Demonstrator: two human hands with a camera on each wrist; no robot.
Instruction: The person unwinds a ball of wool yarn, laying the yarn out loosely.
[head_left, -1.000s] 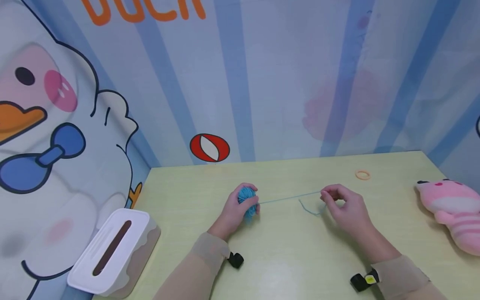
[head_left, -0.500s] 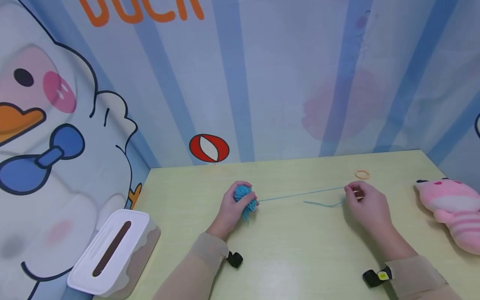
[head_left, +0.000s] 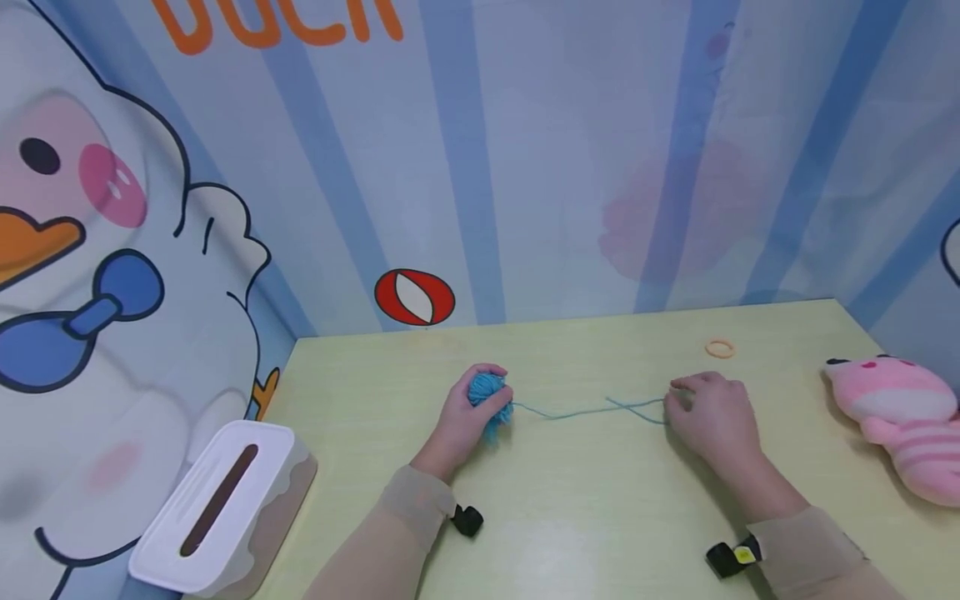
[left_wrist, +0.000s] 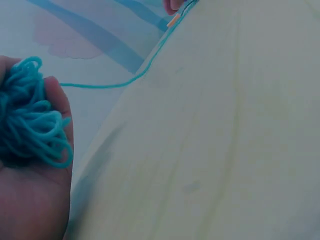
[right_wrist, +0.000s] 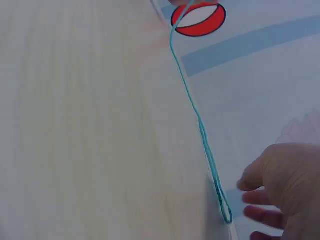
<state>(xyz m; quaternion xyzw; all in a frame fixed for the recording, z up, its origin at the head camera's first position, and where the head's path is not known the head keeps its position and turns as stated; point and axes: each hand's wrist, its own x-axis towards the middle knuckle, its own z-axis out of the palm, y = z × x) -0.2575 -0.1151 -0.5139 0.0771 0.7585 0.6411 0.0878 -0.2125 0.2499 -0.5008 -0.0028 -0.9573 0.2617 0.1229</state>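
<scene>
At the far left a box [head_left: 234, 512] with a slot in its lid stands on the table [head_left: 570, 508], well apart from the yarn and with no visible part in the work. Next comes the left hand [head_left: 457, 425], its fingers and thumb curled round the ball [head_left: 486, 390] of blue yarn and holding it above the tabletop; a few loose loops hang from the ball's near side. From the ball a strand [head_left: 562, 416] runs rightward, slack and sagging a little, and folds back on itself, so that its loose end crosses it just short of the right hand [head_left: 716, 421]. That hand's thumb and fingers are bent but parted; the right wrist view shows the fold beside the fingertips, apparently not pinched. Beyond it lie an orange ring [head_left: 720, 357] and, farthest right, a pink plush [head_left: 911, 429], both untouched. As for progress, what is done amounts to one length drawn off, with its end free. Most of the yarn is still wound in the left hand, so the work looks nearer its start than its finish. No knot or cut can be made out, and the drawn length does not appear wound round anything.
</scene>
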